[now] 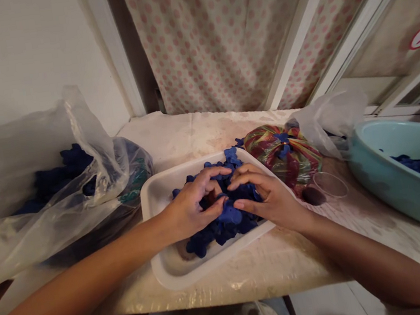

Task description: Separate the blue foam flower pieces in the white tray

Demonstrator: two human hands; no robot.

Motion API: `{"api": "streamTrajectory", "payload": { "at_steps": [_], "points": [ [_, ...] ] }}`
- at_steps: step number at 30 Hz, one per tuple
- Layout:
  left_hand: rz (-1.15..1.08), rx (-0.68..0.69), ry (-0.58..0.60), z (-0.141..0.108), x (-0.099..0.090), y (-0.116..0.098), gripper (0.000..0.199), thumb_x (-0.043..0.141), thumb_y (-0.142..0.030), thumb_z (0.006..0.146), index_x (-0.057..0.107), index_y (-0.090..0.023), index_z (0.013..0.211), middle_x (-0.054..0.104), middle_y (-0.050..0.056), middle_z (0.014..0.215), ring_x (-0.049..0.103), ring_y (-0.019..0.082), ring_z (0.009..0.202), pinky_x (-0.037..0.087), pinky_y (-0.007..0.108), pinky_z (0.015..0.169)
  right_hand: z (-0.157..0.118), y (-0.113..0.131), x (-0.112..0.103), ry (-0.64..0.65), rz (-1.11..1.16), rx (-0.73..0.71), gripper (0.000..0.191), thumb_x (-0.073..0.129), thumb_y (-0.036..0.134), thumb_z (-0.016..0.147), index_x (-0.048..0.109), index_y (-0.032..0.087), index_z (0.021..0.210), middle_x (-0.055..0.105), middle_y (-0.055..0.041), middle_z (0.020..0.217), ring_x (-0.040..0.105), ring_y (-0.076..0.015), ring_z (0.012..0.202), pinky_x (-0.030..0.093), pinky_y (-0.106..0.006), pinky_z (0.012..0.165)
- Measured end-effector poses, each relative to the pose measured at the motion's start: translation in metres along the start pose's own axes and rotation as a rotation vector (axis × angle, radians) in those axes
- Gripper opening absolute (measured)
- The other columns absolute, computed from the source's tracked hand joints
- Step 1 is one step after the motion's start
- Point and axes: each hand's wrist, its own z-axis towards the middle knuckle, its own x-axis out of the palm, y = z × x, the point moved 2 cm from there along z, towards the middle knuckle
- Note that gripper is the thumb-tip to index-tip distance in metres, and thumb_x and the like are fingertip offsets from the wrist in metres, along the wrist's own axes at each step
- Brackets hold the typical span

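Both hands meet over a white tray [164,278] piled with blue flower-shaped pieces [197,245]. A single blue flower-shaped piece [230,213] shows between the two thumbs. My left hand [193,201] has its thumb at the left edge of this piece, with some fingers curled behind and the index finger stretched across the pile. From the other side, my right hand [268,193] brings its thumb to the piece's right edge, its fingers bent above the pile. The fingertips behind the piece are partly hidden.
At left stands a clear plastic bag [98,142] holding dark blue pieces. A striped, colourful bundle [283,152] sits behind the tray, with a clear round lid or ring [330,185] nearby. A light-blue basin [390,189] with blue material is at right.
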Motion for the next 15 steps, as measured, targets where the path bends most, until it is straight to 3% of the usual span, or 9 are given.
{"api": "streamTrajectory", "payload": {
  "at_steps": [2,5,10,12,15],
  "points": [
    [-0.031,-0.012,0.029,-0.001,0.001,-0.003,0.039,0.045,-0.014,0.085,0.035,-0.016,0.122,0.043,-0.006,0.066,0.044,0.007,0.057,0.037,0.020,0.055,0.000,0.000,0.002,0.048,-0.004,-0.034,0.012,0.065,0.032,0.078,0.060,0.021,0.079,0.054,-0.0022,0.087,0.052,-0.0151,0.087,0.041,-0.031,0.084],
    [-0.078,-0.033,0.024,0.000,0.001,-0.005,0.036,0.044,-0.014,0.085,0.035,-0.016,0.120,0.044,-0.005,0.067,0.045,0.007,0.059,0.038,0.020,0.057,0.000,0.003,0.002,0.092,-0.017,-0.064,0.011,0.060,0.030,0.082,0.057,0.021,0.077,0.053,-0.0023,0.084,0.051,-0.0146,0.084,0.041,-0.030,0.079],
    [-0.117,-0.131,-0.230,0.005,-0.009,0.001,0.026,0.048,-0.018,0.085,0.042,-0.017,0.110,0.041,-0.007,0.061,0.039,0.006,0.052,0.032,0.018,0.050,-0.001,0.007,0.003,0.173,-0.040,-0.106,0.011,0.056,0.024,0.082,0.050,0.019,0.074,0.050,-0.0041,0.087,0.048,-0.0157,0.084,0.040,-0.031,0.077],
    [-0.158,-0.186,-0.310,0.007,-0.012,0.003,0.024,0.049,-0.020,0.085,0.041,-0.017,0.107,0.039,-0.008,0.058,0.035,0.005,0.048,0.028,0.017,0.046,-0.001,0.003,0.003,0.123,-0.035,-0.064,0.012,0.055,0.019,0.080,0.045,0.020,0.072,0.049,-0.0037,0.086,0.048,-0.0157,0.083,0.040,-0.031,0.076],
    [-0.220,-0.209,-0.300,0.009,-0.011,0.004,0.028,0.052,-0.020,0.083,0.039,-0.017,0.108,0.038,-0.009,0.056,0.033,0.005,0.047,0.026,0.016,0.045,0.000,-0.007,0.003,-0.010,-0.037,0.078,0.013,0.053,0.014,0.077,0.044,0.022,0.084,0.048,-0.0027,0.089,0.048,-0.0151,0.083,0.041,-0.030,0.075]
  ]
}}
